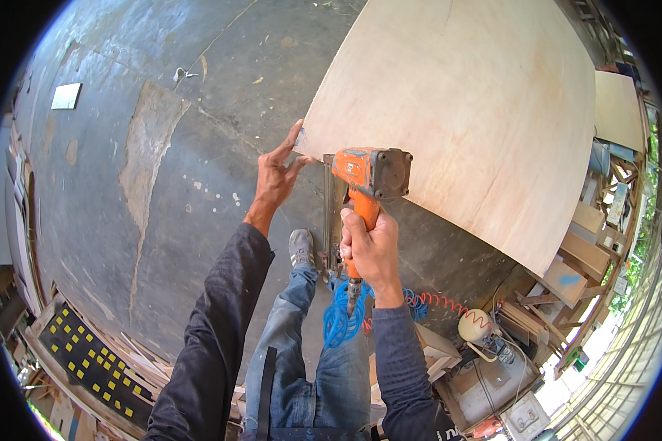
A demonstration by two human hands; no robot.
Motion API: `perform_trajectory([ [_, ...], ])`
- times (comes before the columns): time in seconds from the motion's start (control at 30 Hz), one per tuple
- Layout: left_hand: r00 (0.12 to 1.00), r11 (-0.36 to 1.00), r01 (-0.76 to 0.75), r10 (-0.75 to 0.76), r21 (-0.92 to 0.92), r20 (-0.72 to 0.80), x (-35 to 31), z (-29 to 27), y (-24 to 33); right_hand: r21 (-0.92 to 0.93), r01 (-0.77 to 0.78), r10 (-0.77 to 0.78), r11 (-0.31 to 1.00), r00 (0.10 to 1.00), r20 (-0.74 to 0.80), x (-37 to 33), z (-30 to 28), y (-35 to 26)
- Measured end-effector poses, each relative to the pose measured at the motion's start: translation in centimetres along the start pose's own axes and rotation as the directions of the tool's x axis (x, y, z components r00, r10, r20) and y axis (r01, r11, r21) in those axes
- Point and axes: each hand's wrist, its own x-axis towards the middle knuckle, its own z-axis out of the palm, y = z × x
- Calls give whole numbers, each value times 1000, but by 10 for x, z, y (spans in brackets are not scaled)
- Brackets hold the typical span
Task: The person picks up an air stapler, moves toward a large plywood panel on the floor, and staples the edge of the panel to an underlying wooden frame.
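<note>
An orange pneumatic nail gun [355,170] is gripped by its handle in my right hand [374,246]. Its dark cap faces right, and its nose end is by the near left corner of a large pale plywood sheet [463,110]. My left hand [277,175] is at that same corner, fingers spread apart, index finger along the left edge and thumb near the front edge. Whether it presses on the sheet, I cannot tell. A blue coiled air hose [340,316] hangs below the gun's handle fitting. What supports the sheet is mostly hidden beneath it.
Grey, patched concrete floor [221,81] spreads to the left, with a small white panel [66,95] on it. Wood offcuts [585,257] are stacked at the right. A red coiled hose [445,301] runs near a round cream tank [475,325]. At lower left lies a black board with yellow squares [88,360].
</note>
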Motion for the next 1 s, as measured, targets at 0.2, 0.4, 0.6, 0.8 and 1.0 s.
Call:
perform_trajectory([
  [0.2, 998, 999, 35, -35, 15, 43, -1, 0, 9, -28, 12, -12, 1000, 1000, 1, 3, -3, 8],
  [0.4, 999, 1000, 7, -8, 12, 41, 0, -1, 11, -11, -8, 8, 1000, 1000, -8, 0, 2, -2],
  [0.6, 998, 999, -28, 29, 18, -49, -1, 3, 3, -38, 19, -18, 999, 999, 36, 3, 9, -9],
  [0.8, 992, 998, 44, -49, -43, -116, -7, 11, -7, -118, 8, 0, 993, 998, 70, 13, 17, -12],
  [1.0, 987, 997, 73, -78, -38, -139, -11, 17, -8, -108, 27, -18, 994, 996, 87, 17, 18, -11],
])
